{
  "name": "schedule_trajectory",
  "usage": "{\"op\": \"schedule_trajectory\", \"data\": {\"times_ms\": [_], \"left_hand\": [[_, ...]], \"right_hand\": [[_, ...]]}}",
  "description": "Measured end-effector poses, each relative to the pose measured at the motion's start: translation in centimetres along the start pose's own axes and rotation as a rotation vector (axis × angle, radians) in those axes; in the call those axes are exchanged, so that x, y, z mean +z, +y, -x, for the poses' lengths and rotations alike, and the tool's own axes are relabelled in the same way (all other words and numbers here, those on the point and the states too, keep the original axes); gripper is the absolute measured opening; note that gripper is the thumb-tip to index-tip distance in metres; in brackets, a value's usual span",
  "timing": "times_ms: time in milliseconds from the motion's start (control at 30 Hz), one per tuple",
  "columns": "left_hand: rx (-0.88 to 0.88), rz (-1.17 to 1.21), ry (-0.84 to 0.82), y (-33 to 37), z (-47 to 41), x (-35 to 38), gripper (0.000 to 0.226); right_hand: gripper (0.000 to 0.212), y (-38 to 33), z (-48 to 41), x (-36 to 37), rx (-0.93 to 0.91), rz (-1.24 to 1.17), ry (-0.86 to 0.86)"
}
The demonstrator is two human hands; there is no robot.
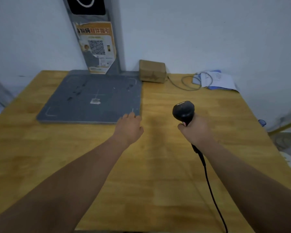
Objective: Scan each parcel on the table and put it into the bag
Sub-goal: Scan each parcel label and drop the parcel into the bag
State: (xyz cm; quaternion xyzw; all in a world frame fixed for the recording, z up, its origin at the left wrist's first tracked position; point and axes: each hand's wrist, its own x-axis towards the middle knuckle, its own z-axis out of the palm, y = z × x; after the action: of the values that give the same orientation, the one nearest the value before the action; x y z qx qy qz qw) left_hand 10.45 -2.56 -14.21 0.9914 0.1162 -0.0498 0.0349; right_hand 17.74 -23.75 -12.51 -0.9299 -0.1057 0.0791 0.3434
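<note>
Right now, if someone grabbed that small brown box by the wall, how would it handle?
The brown box looks like cardboard with squared edges, so probably stiff, not floppy. It sits low and flat on the table, so a push should slide it, not tip it.

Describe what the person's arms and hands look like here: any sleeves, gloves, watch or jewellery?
Both arms are bare for all of their visible length; no sleeve shows on the left forearm or the right forearm. The left hand and right hand wear no gloves. No watch, band or ring can be made out, though the frame is somewhat blurred.
</note>
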Motion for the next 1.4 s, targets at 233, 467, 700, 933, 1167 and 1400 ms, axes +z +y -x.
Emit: {"op": "schedule_trajectory", "data": {"times_ms": [233, 467, 700, 933, 1167, 1400], "left_hand": [[-0.001, -0.027, 0.043, -2.4, -10.0, -2.2, 0.037], [0.010, -0.224, 0.060, -5.9, -24.3, -4.2, 0.031], [0.053, -0.248, 0.129, -7.2, -38.9, -3.0, 0.036], [0.005, 0.193, -0.002, -7.8, -44.5, 1.3, 0.054], [-0.163, 0.685, 0.187, -7.8, -42.2, 2.6, 0.042], [-0.160, 0.998, 0.167, -9.3, -33.9, 1.5, 0.058]], "right_hand": [[0.023, -3.0, -10.1, 0.0, -0.022, -0.039, 0.050], [0.024, -7.4, -24.9, 2.4, -0.144, 0.027, 0.017], [0.037, -5.5, -38.0, 6.2, 0.021, -0.211, 0.028], [0.020, -4.8, -43.0, 9.2, 0.095, -0.425, -0.052], [0.032, -4.1, -40.2, 10.2, 0.170, -0.751, -0.005], [0.025, -5.0, -33.8, 6.5, 0.235, -1.068, 0.040]]}}
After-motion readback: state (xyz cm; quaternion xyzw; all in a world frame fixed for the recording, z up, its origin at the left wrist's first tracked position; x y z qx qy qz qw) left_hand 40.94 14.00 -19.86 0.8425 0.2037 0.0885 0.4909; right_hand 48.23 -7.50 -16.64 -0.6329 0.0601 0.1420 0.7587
